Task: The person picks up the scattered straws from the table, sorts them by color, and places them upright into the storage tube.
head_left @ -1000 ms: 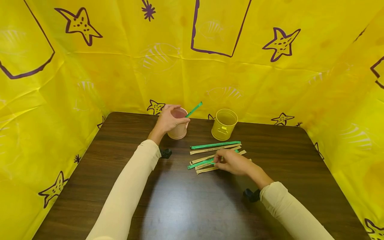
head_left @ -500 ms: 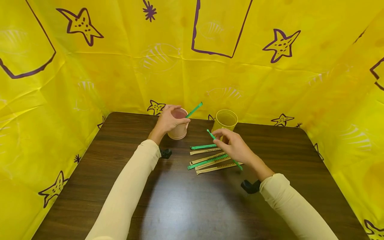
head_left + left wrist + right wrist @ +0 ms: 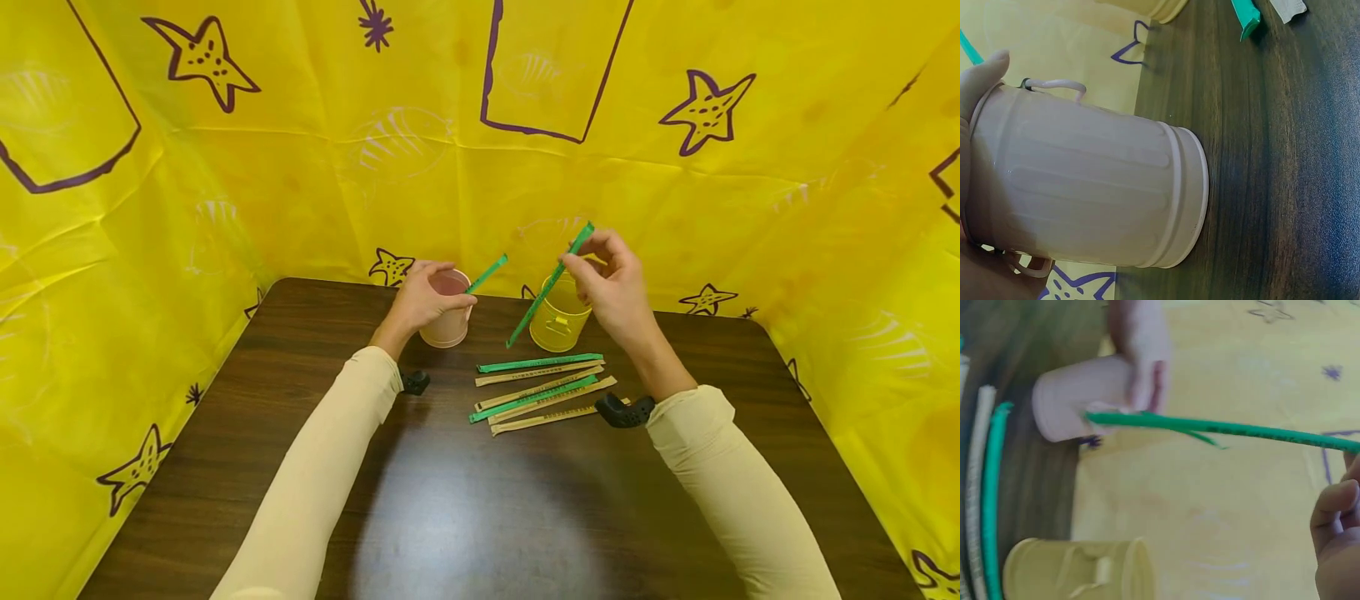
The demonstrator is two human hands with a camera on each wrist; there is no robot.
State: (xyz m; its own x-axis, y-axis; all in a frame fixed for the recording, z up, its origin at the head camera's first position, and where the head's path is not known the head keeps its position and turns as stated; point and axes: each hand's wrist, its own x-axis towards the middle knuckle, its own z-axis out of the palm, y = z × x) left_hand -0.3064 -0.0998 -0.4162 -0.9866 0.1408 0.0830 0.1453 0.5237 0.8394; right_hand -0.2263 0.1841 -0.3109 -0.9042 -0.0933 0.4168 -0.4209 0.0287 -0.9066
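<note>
My left hand point(image 3: 422, 302) holds the small pink metal bucket point(image 3: 447, 330) by its rim, thumb on the near side. A green paper-wrapped straw point(image 3: 487, 275) leans out of that bucket to the right. In the left wrist view the pink bucket point(image 3: 1085, 175) stands on the table. Above the yellow bucket point(image 3: 561, 332), my right hand point(image 3: 618, 287) pinches another green wrapped straw point(image 3: 546, 293) near its upper end. This straw slants, its lower end hanging left of the yellow bucket. In the right wrist view the held straw point(image 3: 1235, 429) crosses before the pink bucket.
Several wrapped straws, such as a green one point(image 3: 540, 363) and a tan one point(image 3: 547, 417), lie roughly side by side on the dark wooden table point(image 3: 465, 517). A yellow patterned cloth point(image 3: 315, 200) hangs behind and at both sides of the table.
My right hand has picked a green straw from the row, then raised it up and away to above the yellow bucket. My left hand stays on the pink bucket.
</note>
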